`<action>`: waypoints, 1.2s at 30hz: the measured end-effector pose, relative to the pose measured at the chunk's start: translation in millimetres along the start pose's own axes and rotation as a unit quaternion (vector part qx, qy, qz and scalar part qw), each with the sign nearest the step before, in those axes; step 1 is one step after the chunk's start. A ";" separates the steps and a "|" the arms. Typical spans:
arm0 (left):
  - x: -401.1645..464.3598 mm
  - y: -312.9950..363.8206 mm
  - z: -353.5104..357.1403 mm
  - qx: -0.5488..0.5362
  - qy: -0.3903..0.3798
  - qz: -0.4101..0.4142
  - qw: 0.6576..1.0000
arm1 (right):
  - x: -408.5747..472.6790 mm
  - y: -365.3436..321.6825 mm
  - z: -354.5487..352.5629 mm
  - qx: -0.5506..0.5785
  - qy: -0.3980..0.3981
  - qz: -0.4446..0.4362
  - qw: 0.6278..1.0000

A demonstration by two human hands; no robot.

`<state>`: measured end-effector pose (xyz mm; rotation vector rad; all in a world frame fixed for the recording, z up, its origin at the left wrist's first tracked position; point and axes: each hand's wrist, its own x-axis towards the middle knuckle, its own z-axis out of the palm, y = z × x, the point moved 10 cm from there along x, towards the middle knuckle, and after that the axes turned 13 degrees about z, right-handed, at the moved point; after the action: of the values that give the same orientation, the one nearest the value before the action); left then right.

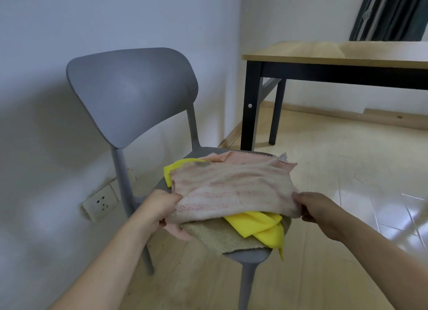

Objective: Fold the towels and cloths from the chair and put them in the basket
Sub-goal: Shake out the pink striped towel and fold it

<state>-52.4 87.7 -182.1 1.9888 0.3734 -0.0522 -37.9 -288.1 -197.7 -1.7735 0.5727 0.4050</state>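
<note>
A grey plastic chair (132, 92) stands by the wall with a pile of cloths on its seat. On top lies a pale pink towel (231, 187), folded over itself. My left hand (164, 210) grips its near left edge and my right hand (317, 210) pinches its near right corner. Under the towel lie a yellow cloth (259, 226), which also peeks out at the far left, and a beige towel (220, 238) at the seat's front. No basket is in view.
A wooden table (335, 52) with black legs stands to the right of the chair. A wall socket (102, 203) sits low on the wall at the left. Light wood and tile floor (347, 171) spreads around the chair. Dark curtains (391, 11) hang at the top right.
</note>
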 end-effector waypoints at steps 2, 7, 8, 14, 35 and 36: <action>-3.1 4.7 -4.0 0.040 0.031 0.010 0.999 | -2.2 -2.1 -4.4 0.056 0.040 -0.010 0.998; -18.0 11.7 -28.5 0.051 0.121 0.067 0.989 | -9.9 -1.0 -18.7 0.125 0.116 0.006 0.985; -21.9 9.8 -30.9 0.074 0.125 0.070 0.987 | -13.1 -2.1 -21.6 0.116 0.132 0.002 0.984; -32.0 0.5 -30.9 0.199 0.130 0.053 0.970 | -15.4 16.3 -17.1 0.079 0.127 0.024 0.989; -50.2 53.4 -39.0 -0.213 0.146 0.050 0.965 | -34.3 -21.8 -5.2 0.201 -0.091 0.028 0.975; -53.7 43.5 -38.0 -0.168 0.132 0.028 0.976 | -34.6 -9.2 -2.5 0.168 -0.098 0.061 0.979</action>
<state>-96.0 91.9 -116.6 1.6709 0.4635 0.2974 -61.0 -282.6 -170.8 -1.3618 0.5742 0.5282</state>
